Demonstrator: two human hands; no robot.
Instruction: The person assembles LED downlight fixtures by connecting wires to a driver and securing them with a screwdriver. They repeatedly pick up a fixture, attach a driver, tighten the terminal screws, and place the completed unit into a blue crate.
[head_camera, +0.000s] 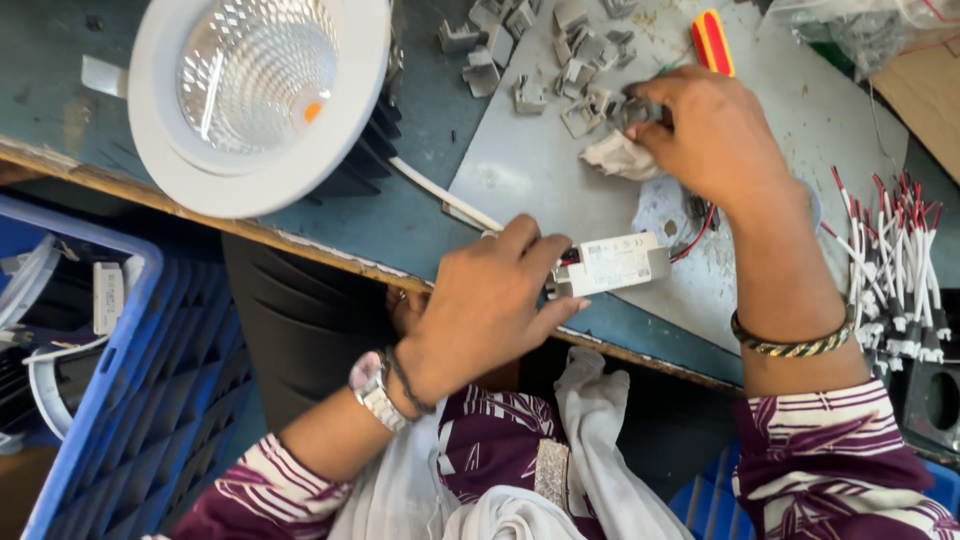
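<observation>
Blue-painted and worn along its wooden front edge, our workbench (400, 225) carries a grey metal sheet (800, 110) where we work. Near the sheet's front edge lies a small white rectangular driver box (615, 263), smooth plastic with a printed label. Our left hand (485, 300) grasps it: the thumb presses over the top at its left end and the fingers curl closed beneath and alongside it. Thin red and black wires (693, 238) leave its right end and curve up towards our right hand (715, 130). That hand is clenched, fingertips pinched on a small grey metal clip (632, 110), just above a crumpled white scrap (620, 158).

More grey clips (560, 50), stamped and angular, lie scattered across the sheet's far side. A red and yellow tool handle (713, 42) rests beyond the right knuckles. To the right, a bundle of white leads with red tips (895, 260) fans out. On the left sits a round white downlight (255, 95) with a faceted shiny reflector and black finned heat sink, a white cable (440, 192) running from it. Below the bench stands a blue plastic crate (140, 390) with a latticed wall.
</observation>
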